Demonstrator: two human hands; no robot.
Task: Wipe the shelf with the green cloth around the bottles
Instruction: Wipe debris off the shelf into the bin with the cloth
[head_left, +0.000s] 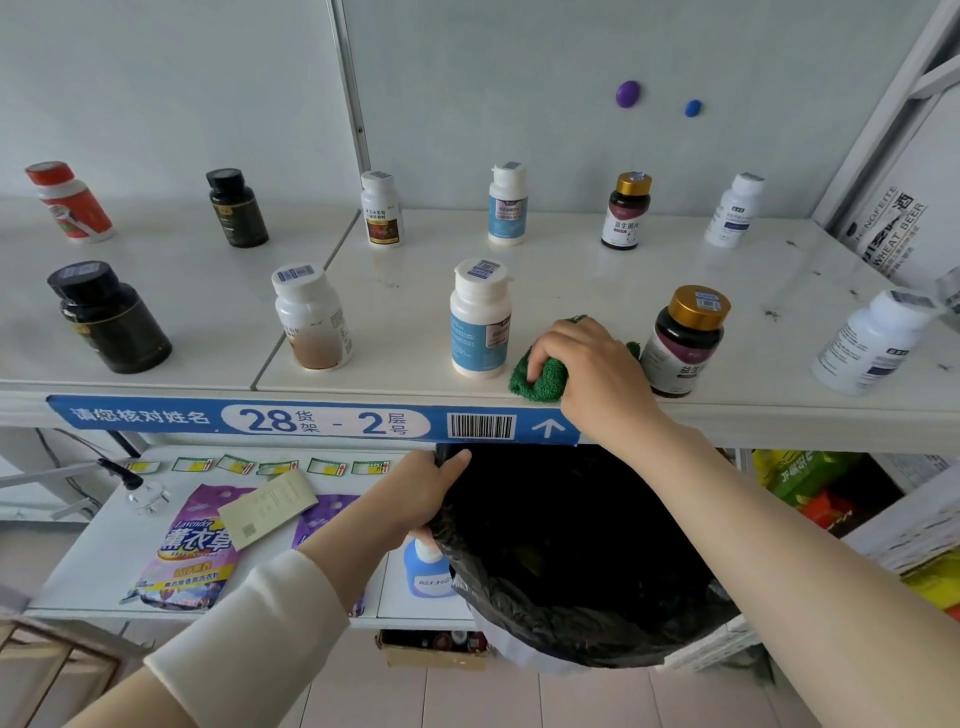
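So the right hand (587, 364) is clenched around the bunched-up green cloth (537, 376), pressing it on the shelf (571, 270) right at the front edge. Just left of the grip sits a blue-label bottle (480, 319), just right of it a gold-cap bottle (683, 340), so the cloth is in the gap between them. The left hand (415, 493) pinches the rim of a black trash bag (571, 561) below the grip. Looks like mid-wipe, sweeping crumbs toward the bag. Next move probably needs a careful pass around the gold-cap bottle without knocking it; specks lie further right.
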